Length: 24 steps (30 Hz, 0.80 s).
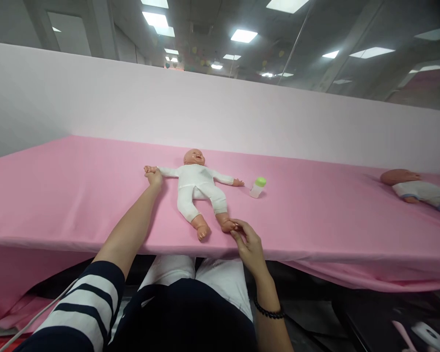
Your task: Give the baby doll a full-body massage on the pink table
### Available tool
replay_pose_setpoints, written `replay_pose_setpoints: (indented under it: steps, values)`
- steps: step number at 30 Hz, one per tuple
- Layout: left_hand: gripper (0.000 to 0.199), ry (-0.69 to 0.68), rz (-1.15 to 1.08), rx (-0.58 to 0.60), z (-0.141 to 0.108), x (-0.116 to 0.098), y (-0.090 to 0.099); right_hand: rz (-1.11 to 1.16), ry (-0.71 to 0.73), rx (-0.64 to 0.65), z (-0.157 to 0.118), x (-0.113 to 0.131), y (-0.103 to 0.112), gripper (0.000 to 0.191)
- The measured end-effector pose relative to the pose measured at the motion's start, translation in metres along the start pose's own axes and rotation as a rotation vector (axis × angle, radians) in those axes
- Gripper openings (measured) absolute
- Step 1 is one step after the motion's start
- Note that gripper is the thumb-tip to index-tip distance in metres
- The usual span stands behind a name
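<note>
A baby doll [196,183] in a white long-sleeved bodysuit lies on its back on a pink-covered table [77,195], near the table's front edge and roughly midway along it, with its arms spread and its head toward the back. The person's left hand [154,177] reaches forward from a navy-and-white striped sleeve [90,303] and closes around the doll's outstretched hand at the left of the view. The exact finger placement is hard to make out at this angle. The right hand [250,248], with a black beaded bracelet [268,309] on its wrist, reaches to the doll's foot [228,225] at the right of the view, pinching it between thumb and fingers.

A feeding bottle [257,188] with a green cap stands upright just beside the doll's other hand, apart from both of the person's hands. A second baby doll [412,187] lies near the table's right end, cut off by the edge of the view. Behind the table rises a pale pink panel [205,107]. The person's white trousers [220,278] show below the table's front edge, where the pink cloth hangs down.
</note>
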<state>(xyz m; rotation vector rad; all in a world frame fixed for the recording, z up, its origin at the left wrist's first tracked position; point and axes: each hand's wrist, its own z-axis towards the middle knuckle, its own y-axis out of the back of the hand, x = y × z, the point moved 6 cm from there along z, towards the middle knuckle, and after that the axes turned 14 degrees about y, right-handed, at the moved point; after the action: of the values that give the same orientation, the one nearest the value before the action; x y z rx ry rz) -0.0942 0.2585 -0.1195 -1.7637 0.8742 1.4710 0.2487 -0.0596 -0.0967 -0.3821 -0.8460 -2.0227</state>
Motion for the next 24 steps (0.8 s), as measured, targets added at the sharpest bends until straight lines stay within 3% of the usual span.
replay_pose_setpoints:
  steps: [24]
  values:
    - [0.039,0.012,0.023,0.023,0.002,0.004,-0.003,-0.134,-0.002,0.021,-0.007,-0.014,-0.007,0.03]
